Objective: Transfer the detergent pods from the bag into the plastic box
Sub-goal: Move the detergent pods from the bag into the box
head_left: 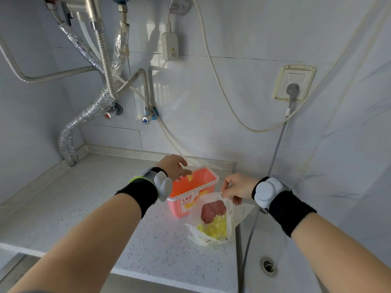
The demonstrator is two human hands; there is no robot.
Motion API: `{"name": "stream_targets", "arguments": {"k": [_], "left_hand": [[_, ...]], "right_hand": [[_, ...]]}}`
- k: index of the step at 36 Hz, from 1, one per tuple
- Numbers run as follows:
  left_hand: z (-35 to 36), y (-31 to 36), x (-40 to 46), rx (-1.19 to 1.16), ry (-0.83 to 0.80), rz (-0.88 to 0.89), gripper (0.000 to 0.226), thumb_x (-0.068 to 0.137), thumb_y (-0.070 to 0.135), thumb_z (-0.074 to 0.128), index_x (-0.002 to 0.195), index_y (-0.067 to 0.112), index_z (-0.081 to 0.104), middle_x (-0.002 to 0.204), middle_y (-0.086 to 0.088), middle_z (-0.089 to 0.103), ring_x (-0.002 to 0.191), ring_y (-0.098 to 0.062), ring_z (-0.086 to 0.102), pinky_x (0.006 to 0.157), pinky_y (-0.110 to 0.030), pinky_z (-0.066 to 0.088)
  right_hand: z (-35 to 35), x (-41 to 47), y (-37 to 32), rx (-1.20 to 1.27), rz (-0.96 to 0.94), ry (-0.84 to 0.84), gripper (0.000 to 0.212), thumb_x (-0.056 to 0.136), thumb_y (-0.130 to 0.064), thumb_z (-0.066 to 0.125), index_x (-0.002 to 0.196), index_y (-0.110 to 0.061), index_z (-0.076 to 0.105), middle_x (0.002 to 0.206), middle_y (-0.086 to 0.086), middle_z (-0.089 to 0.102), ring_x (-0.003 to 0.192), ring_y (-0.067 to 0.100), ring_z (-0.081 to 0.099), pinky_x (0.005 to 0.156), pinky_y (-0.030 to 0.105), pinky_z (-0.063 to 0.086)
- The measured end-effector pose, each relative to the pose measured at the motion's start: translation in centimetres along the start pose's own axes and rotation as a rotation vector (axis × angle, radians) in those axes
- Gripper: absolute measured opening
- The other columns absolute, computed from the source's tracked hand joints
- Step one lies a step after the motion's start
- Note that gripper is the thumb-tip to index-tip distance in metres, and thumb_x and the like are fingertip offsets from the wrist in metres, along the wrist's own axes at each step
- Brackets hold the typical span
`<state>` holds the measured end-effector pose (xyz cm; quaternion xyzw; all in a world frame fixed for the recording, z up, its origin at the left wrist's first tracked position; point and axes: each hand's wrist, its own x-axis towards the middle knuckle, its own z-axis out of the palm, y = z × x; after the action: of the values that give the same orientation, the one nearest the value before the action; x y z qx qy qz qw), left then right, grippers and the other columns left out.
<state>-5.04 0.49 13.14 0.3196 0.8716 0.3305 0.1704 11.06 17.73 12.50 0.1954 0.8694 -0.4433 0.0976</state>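
over the box, a pod seems to be dropping in.

left hand [174, 166] hovers above the box [191, 194], fingers loosely spread, holding nothing i can see; a yellow pod [190, 178] shows inside. right hand [238, 186] pinches the rim of the bag [211, 220], which stands just beside the box on the counter [95, 208]. most pods [213, 226] remain bagged, so early going. next, the left hand must reach into the held-open bag.

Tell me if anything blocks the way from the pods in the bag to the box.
Nothing visible does. The box stands open, no lid on it, right behind the bag. The right hand pinches the bag's mouth open above the yellow pods; the left hand hovers over the box.
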Motion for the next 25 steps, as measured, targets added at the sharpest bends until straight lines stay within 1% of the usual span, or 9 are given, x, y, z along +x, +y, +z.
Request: {"name": "stream_targets", "arguments": {"k": [2, 5, 7, 9, 11, 14, 16, 19, 25], "left_hand": [[0.2, 0.0, -0.2, 0.004, 0.007, 0.003, 0.026, 0.086, 0.022, 0.067, 0.109, 0.013, 0.059, 0.085, -0.006, 0.072, 0.057, -0.014, 0.064, 0.050, -0.020, 0.045], [0.1, 0.6, -0.9, -0.030, 0.011, 0.061, 0.015, 0.089, 0.018, 0.062, 0.100, 0.008, 0.064, 0.078, -0.006, 0.072, 0.054, -0.013, 0.063, 0.056, -0.026, 0.054], [0.3, 1.4, -1.9, -0.112, -0.072, 0.108, 0.015, 0.089, 0.015, 0.063, 0.093, 0.001, 0.067, 0.073, -0.008, 0.071, 0.051, -0.011, 0.063, 0.062, -0.029, 0.058], [1.2, 2.1, -3.1, -0.169, -0.238, 0.138, 0.020, 0.090, 0.013, 0.062, 0.095, -0.005, 0.068, 0.076, -0.009, 0.071, 0.054, -0.009, 0.065, 0.062, -0.024, 0.058], [2.8, 2.5, -4.2, -0.154, -0.413, 0.145, 0.023, 0.091, 0.014, 0.060, 0.102, -0.005, 0.068, 0.085, -0.010, 0.072, 0.066, -0.012, 0.069, 0.068, -0.022, 0.058], [5.7, 2.7, -5.0, 0.079, -0.548, 0.236, 0.028, 0.092, 0.020, 0.058, 0.119, 0.013, 0.063, 0.116, -0.002, 0.068, 0.102, -0.013, 0.066, 0.091, -0.025, 0.051], [7.5, 2.5, -5.1, 0.198, -0.534, 0.273, 0.041, 0.091, 0.019, 0.060, 0.131, 0.016, 0.052, 0.130, -0.001, 0.059, 0.117, -0.015, 0.057, 0.101, -0.028, 0.045], [9.4, 2.0, -4.9, 0.272, -0.467, 0.312, 0.057, 0.085, 0.020, 0.067, 0.137, 0.013, 0.044, 0.139, -0.005, 0.050, 0.125, -0.021, 0.049, 0.105, -0.033, 0.040], [11.4, 1.7, -4.4, 0.418, -0.430, 0.355, 0.064, 0.081, 0.022, 0.072, 0.137, 0.009, 0.044, 0.137, -0.010, 0.044, 0.123, -0.029, 0.043, 0.100, -0.033, 0.035]], "right_hand": [[0.0, -0.1, 0.0, 0.005, -0.001, 0.004, 0.014, 0.083, -0.004, 0.060, 0.074, -0.013, 0.055, 0.054, 0.004, 0.054, 0.035, 0.007, 0.050, 0.039, 0.019, 0.041], [0.0, -0.2, -0.1, 0.035, -0.006, 0.027, 0.015, 0.082, -0.003, 0.059, 0.072, -0.013, 0.054, 0.051, 0.002, 0.052, 0.034, 0.008, 0.048, 0.039, 0.020, 0.038], [-0.1, -0.2, -0.2, 0.045, -0.010, 0.045, 0.014, 0.082, -0.004, 0.060, 0.072, -0.013, 0.055, 0.051, 0.002, 0.051, 0.036, 0.009, 0.048, 0.040, 0.021, 0.037], [-0.1, -0.2, -0.5, 0.040, -0.017, 0.054, 0.012, 0.081, -0.005, 0.060, 0.073, -0.013, 0.055, 0.051, 0.003, 0.051, 0.038, 0.011, 0.048, 0.042, 0.023, 0.037], [-0.2, -0.3, -0.6, 0.034, -0.022, 0.059, 0.009, 0.079, -0.007, 0.061, 0.073, -0.012, 0.056, 0.053, 0.003, 0.052, 0.040, 0.013, 0.048, 0.043, 0.023, 0.037], [0.0, -0.3, -0.7, 0.022, -0.026, 0.069, 0.007, 0.079, -0.011, 0.063, 0.074, -0.012, 0.057, 0.061, 0.007, 0.056, 0.041, 0.014, 0.049, 0.044, 0.024, 0.038], [0.1, -0.4, -0.7, 0.023, -0.030, 0.074, 0.008, 0.079, -0.010, 0.063, 0.074, -0.011, 0.057, 0.064, 0.008, 0.058, 0.042, 0.014, 0.050, 0.043, 0.024, 0.039], [0.4, -0.6, -0.8, 0.032, -0.046, 0.093, 0.008, 0.079, -0.008, 0.062, 0.074, -0.010, 0.056, 0.059, 0.006, 0.057, 0.039, 0.012, 0.050, 0.041, 0.022, 0.039], [0.7, -1.0, -0.7, 0.052, -0.060, 0.109, 0.012, 0.082, -0.005, 0.061, 0.073, -0.011, 0.055, 0.062, 0.007, 0.057, 0.036, 0.009, 0.050, 0.040, 0.020, 0.039]]}}
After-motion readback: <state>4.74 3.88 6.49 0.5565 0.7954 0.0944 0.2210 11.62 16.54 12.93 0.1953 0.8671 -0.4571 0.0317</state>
